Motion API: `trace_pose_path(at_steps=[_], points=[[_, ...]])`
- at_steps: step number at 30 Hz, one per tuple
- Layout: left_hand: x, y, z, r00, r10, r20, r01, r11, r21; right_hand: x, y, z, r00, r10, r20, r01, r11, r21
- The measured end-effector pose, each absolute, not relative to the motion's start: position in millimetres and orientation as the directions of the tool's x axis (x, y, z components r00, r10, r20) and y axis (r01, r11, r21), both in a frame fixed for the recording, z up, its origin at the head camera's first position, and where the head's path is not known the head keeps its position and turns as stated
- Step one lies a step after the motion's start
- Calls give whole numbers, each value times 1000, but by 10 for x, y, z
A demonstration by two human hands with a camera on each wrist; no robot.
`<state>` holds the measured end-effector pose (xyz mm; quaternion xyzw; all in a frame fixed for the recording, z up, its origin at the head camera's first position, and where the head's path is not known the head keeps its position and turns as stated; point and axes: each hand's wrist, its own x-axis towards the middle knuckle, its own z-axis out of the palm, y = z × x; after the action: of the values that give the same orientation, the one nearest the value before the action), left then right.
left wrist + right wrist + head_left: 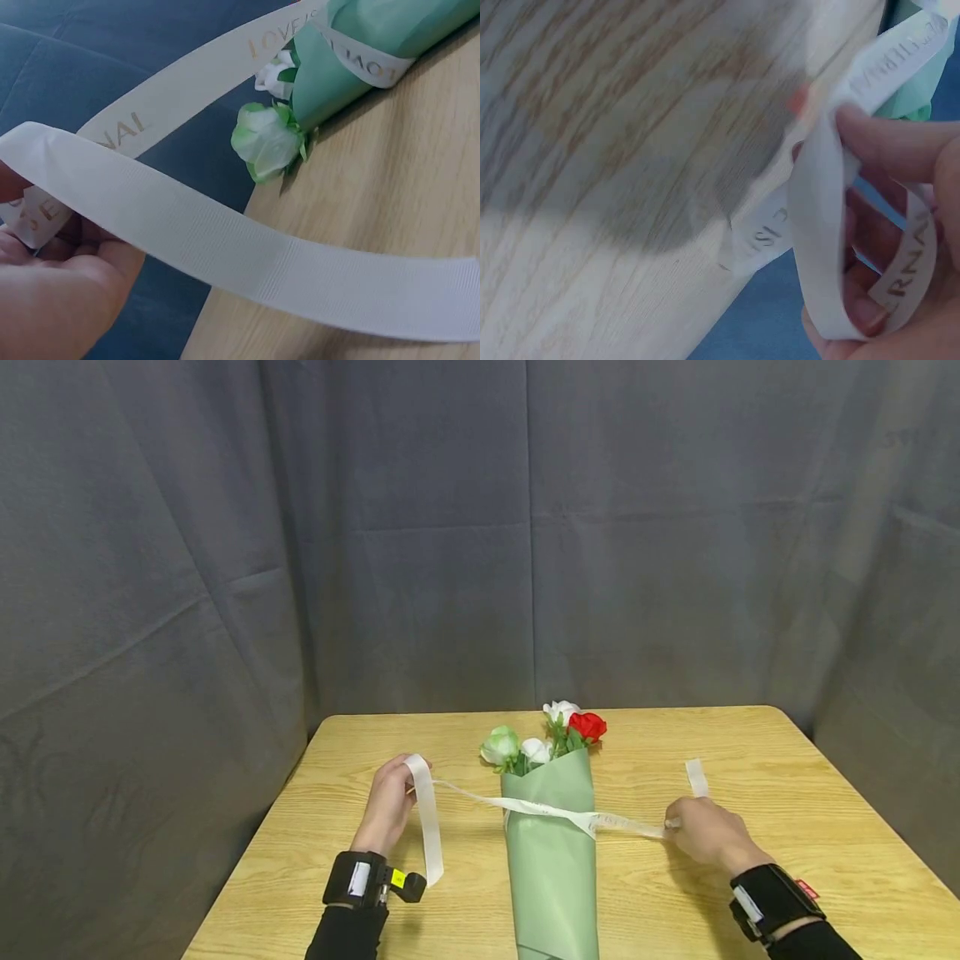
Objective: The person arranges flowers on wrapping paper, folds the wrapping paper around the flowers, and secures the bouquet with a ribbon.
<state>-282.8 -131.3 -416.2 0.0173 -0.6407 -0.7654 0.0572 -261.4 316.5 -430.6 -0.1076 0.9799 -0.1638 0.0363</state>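
A bouquet wrapped in green paper lies on the table, its white, pale green and red flowers pointing to the far side. White ribbon with printed letters goes around the wrap and crosses at its front. My left hand pinches one length left of the bouquet, and a loose tail hangs from it. On the other side, my right hand grips the other length, with an end sticking up beyond it. In the right wrist view the ribbon loops round the fingers.
The wooden table has rounded far corners. Grey cloth hangs behind it and at both sides. Each wrist wears a black strap with a small device.
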Motion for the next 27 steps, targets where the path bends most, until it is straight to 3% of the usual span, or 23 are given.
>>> trace_pose_path(at_steps=[9,19,27], points=[[-2813,-1418,-4309,-988,-156,14,25,-70,997,-2568,3331,-4283,-985,-168,32,-167,906,-389],[-2820,-1449,-4386,-973,-231,1,-3,18,1000,-2554,3398,-4280,-995,-98,-10,-85,902,-424],[-2806,-1507,-4428,-960,-279,-26,-32,16,999,-2554,3448,-4298,-999,-46,14,-47,896,-442]])
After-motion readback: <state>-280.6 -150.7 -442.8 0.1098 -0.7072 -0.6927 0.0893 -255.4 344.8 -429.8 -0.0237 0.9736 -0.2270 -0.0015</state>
